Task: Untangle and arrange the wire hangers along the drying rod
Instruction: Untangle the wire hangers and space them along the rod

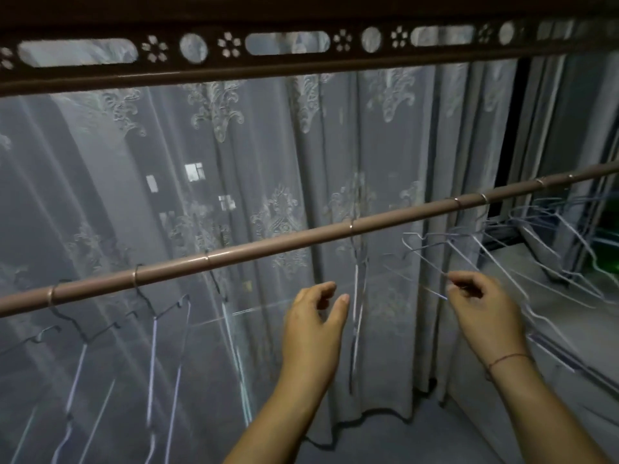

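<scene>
So the drying rod runs across at a slant with wire hangers hooked all along it. Three hangers on the left hang spaced apart, one single hanger sits mid-rod, and a tangled bunch is crowded at the right end. Right hand has its fingers pinching a wire from that bunch. Left hand is beside the single hanger, fingers loosely spread, holding nothing. Lace curtain behind it all.

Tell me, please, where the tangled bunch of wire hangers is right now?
In the head view, the tangled hangers hang from the right stretch of the drying rod, just above the right hand.
</scene>
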Tool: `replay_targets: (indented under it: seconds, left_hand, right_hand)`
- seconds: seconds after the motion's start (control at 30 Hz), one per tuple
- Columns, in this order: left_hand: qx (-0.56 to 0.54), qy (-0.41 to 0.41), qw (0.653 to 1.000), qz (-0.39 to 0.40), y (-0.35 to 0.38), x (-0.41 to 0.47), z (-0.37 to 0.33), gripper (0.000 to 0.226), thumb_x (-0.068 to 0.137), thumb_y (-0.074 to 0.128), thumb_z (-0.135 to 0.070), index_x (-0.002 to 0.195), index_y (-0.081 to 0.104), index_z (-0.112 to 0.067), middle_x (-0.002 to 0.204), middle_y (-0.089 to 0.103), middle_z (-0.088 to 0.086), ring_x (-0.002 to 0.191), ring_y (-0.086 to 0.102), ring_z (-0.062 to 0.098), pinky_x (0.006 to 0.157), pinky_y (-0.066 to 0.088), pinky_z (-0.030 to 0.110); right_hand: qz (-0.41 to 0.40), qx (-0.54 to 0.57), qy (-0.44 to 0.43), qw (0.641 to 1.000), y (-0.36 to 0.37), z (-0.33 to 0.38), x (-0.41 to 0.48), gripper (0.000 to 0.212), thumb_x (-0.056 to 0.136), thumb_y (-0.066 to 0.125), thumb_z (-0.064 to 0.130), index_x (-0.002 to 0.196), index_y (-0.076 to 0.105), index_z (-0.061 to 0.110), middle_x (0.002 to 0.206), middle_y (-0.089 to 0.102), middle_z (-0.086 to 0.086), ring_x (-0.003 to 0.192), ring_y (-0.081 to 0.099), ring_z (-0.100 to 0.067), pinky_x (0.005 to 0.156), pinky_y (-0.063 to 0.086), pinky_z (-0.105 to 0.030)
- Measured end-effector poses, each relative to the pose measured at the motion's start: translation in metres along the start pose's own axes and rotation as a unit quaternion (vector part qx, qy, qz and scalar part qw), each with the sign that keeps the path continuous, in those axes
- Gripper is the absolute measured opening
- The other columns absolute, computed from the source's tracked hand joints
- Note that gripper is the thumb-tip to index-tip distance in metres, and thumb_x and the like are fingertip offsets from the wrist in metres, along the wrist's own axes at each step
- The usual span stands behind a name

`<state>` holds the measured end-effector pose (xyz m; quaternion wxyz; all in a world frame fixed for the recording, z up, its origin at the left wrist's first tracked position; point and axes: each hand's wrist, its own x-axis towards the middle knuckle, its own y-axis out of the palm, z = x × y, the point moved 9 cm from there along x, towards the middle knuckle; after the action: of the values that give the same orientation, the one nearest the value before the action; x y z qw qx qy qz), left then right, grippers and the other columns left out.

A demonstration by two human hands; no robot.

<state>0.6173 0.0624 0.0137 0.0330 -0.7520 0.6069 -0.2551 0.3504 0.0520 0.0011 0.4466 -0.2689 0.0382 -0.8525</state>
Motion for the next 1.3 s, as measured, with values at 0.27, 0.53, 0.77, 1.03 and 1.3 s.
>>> replay_targets:
  seconds: [0.27,0.53,0.77,1.03,1.3]
  left_hand:
    - [-0.047,-0.068,0.996,-0.039,0.065,0.011,0.008,0.015,0.088,0.060,-0.024,0.102,0.066,-0.022,0.088,0.068,-0.013,0.083,0.063,0.001,0.064,0.046,0.004]
    - [-0.106,-0.132,0.983,-0.076,0.092,0.008,0.014,0.018,0.091,0.056,-0.016,0.100,0.070,-0.008,0.080,0.072,0.009,0.066,0.060,0.012,0.064,0.049,0.022]
    - [-0.125,-0.148,0.979,-0.059,0.103,0.012,0.019,0.014,0.089,0.059,-0.016,0.096,0.071,-0.012,0.076,0.071,0.004,0.061,0.062,0.003,0.057,0.050,0.013]
    - [-0.146,-0.154,0.976,-0.039,0.101,0.019,0.016,0.018,0.088,0.061,-0.020,0.103,0.067,-0.013,0.082,0.073,0.002,0.070,0.064,0.010,0.060,0.049,0.010]
    - [-0.212,-0.201,0.955,-0.037,0.107,0.025,0.018,0.012,0.087,0.062,-0.023,0.092,0.070,-0.015,0.082,0.069,0.002,0.067,0.056,0.010,0.058,0.043,0.018]
  right_hand:
    - [0.029,-0.082,-0.026,0.996,-0.028,-0.041,0.063,0.024,0.085,0.056,0.012,0.108,0.059,0.015,0.119,0.052,-0.008,0.114,0.048,-0.027,0.088,0.045,-0.038]
    - [0.128,-0.057,0.007,0.990,-0.010,-0.063,0.086,0.033,0.086,0.059,0.014,0.118,0.055,0.011,0.112,0.062,-0.009,0.091,0.055,-0.019,0.080,0.040,-0.026]
    - [0.192,-0.023,0.034,0.981,0.008,-0.063,0.083,0.016,0.088,0.055,0.015,0.104,0.054,0.015,0.084,0.066,-0.006,0.073,0.058,-0.020,0.062,0.039,-0.022]
    - [0.229,0.087,0.007,0.969,0.038,-0.042,0.063,0.015,0.092,0.048,0.009,0.099,0.060,0.013,0.061,0.061,-0.007,0.052,0.056,-0.004,0.057,0.043,-0.018]
    - [0.265,0.107,-0.025,0.958,0.074,-0.010,0.032,0.017,0.091,0.049,0.022,0.086,0.065,0.020,0.051,0.056,-0.003,0.052,0.052,-0.013,0.060,0.045,-0.030]
